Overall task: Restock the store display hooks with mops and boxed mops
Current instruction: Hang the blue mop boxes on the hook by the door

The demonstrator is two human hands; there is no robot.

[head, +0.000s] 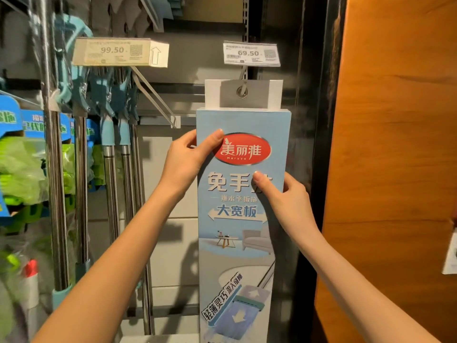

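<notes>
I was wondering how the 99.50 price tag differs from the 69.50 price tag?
The 99.50 price tag looks yellowish, the 69.50 price tag white. The 99.50 one looks wider and has an arrow card at its right end; the 69.50 one has none. Both show a QR code at the right.

Rack back panel (197, 70) with slotted upright (245, 18). Right hook (243, 73) goes through the eyelet of the boxed mop (243, 219), which hangs upright; 69.50 tag (251, 53) sits above it. Left hook (153, 95) carries the 99.50 tag (111, 52). Metal-pole mops (108, 144) hang just left of it, their attachment hidden.
</notes>
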